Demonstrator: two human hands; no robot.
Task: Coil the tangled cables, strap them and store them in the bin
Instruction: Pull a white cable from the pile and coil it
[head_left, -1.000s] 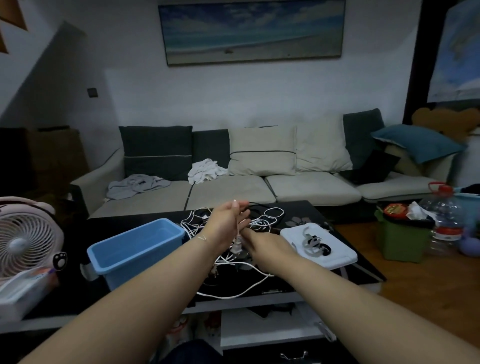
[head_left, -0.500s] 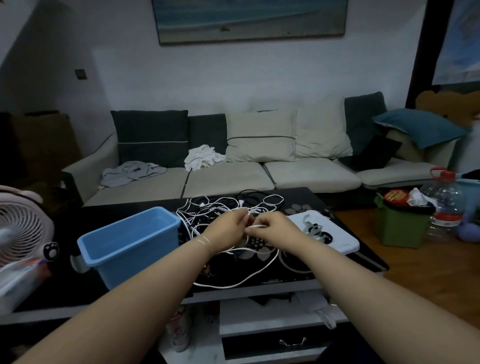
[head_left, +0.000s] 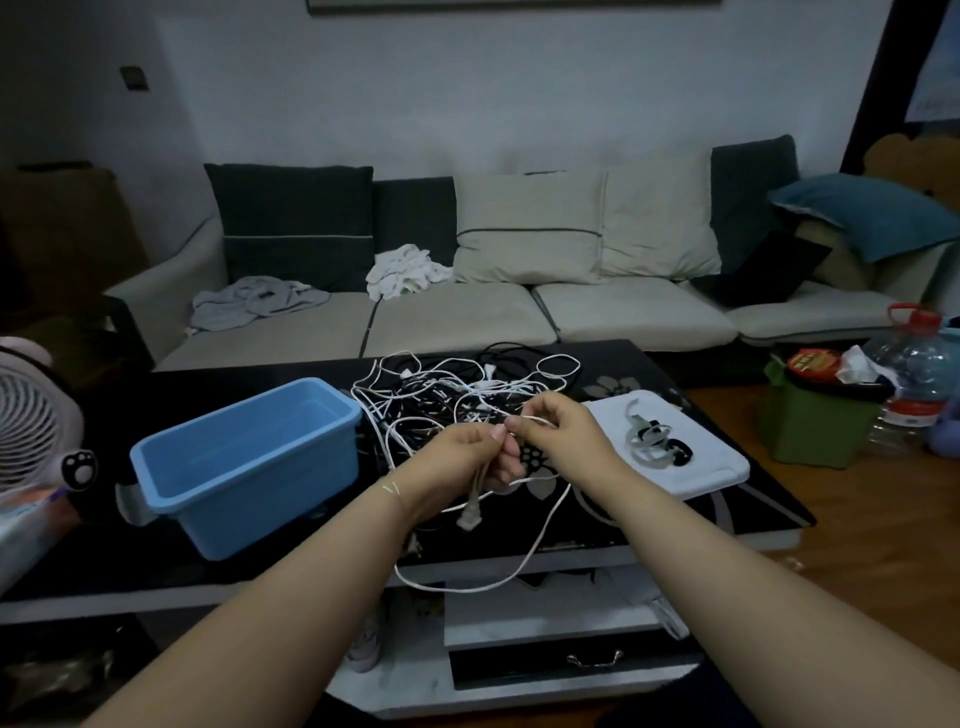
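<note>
Nearest the camera, both forearms reach up from the bottom corners of the frame and meet just right of centre. The left hand (head_left: 465, 457) has its fingers curled round a white cable (head_left: 524, 564), whose plug end (head_left: 470, 517) dangles just below the fist. Half a second ago no plug showed under that hand; a second ago the plug hung between the two hands. The right hand (head_left: 558, 434) pinches the same cable between thumb and forefinger, fingertips touching those of the left hand. The hands were a little apart in the previous frame. A loop of the cable droops over the front edge of the black table (head_left: 727, 499) in the lower centre, lower than it hung before.

Behind the hands, in the middle of the frame, the tangled cables (head_left: 457, 389), white and black, lie heaped on the table as earlier. To their left stands the blue bin (head_left: 244, 462); nothing can be seen in it. To the right a white lid (head_left: 696, 467) carries grey and black straps (head_left: 652, 436).

At the left edge is a fan (head_left: 31, 421); at the right, a green container (head_left: 813, 426) and a water bottle (head_left: 917, 374) on the floor. Farthest off, the sofa (head_left: 467, 317) runs across the upper middle and sits lower in the frame than before.
</note>
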